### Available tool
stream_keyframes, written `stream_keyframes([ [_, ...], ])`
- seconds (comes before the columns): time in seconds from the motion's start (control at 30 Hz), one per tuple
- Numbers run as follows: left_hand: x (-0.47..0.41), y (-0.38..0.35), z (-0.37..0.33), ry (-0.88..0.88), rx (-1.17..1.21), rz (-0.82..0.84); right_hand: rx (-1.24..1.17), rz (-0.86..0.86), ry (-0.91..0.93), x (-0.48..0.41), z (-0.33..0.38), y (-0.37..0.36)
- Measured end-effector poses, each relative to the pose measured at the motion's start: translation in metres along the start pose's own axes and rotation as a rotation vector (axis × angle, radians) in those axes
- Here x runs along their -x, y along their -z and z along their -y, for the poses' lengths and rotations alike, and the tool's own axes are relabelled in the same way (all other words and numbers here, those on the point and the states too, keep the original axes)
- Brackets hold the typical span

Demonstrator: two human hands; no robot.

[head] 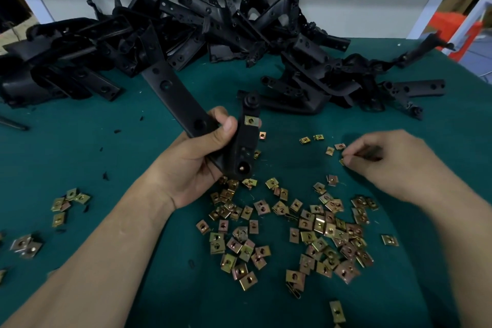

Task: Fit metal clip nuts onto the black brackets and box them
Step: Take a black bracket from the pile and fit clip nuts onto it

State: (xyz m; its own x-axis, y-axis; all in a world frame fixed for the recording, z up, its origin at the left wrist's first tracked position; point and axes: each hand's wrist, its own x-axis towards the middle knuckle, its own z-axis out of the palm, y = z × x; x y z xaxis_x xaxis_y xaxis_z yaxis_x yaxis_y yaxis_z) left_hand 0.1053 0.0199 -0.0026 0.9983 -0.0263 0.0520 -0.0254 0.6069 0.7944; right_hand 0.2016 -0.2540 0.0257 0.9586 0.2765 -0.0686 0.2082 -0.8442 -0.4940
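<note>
One bracket in hand, one clip nut fitted.
Left hand (197,152) curls tightly round an angled black bracket (178,98), raised mid-scene above the green mat (133,154); a brass-toned fitted nut (250,121) sits on its nearer arm. Right hand (394,162), blurred, pinches a loose nut (342,161) at right. Clip nuts (319,231) scatter near; bracket pile (186,34) lies far.

Bracket pile (202,32) blocks the whole back of the tabletop (66,146), left to right. Loose clip nuts (319,225) litter front centre and right; small nut cluster (64,204) front left. You get bare cloth mid-left, between pile and cluster.
</note>
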Motion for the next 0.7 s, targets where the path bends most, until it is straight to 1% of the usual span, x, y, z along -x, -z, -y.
stream_keyframes([
  [0.17, 0.000, 0.000, 0.000, 0.020, -0.035, 0.028, 0.046, 0.009, 0.017, 0.000, 0.000, -0.002],
  [0.27, -0.001, 0.001, -0.001, 0.008, -0.045, 0.086, -0.011, -0.035, 0.043, 0.000, 0.003, -0.005],
  [0.33, -0.001, 0.002, 0.000, 0.010, -0.040, 0.114, -0.191, -0.048, 0.065, 0.002, 0.009, -0.006],
  [0.37, -0.002, 0.003, 0.000, 0.009, -0.027, 0.130, -0.355, -0.027, 0.078, 0.005, 0.016, -0.007],
  [0.43, -0.002, 0.005, 0.000, 0.002, 0.003, 0.159, -0.755, 0.099, 0.105, 0.015, 0.033, -0.010],
  [0.47, -0.003, 0.005, 0.000, -0.002, 0.011, 0.164, -0.912, 0.185, 0.115, 0.021, 0.041, -0.014],
  [0.5, -0.003, 0.005, 0.000, -0.008, 0.012, 0.161, -1.010, 0.264, 0.127, 0.026, 0.049, -0.018],
  [0.57, -0.004, 0.006, 0.001, -0.023, -0.009, 0.146, -1.101, 0.357, 0.160, 0.034, 0.061, -0.028],
  [0.7, -0.004, 0.006, 0.002, -0.040, -0.056, 0.155, -1.244, 0.347, 0.165, 0.041, 0.073, -0.044],
])
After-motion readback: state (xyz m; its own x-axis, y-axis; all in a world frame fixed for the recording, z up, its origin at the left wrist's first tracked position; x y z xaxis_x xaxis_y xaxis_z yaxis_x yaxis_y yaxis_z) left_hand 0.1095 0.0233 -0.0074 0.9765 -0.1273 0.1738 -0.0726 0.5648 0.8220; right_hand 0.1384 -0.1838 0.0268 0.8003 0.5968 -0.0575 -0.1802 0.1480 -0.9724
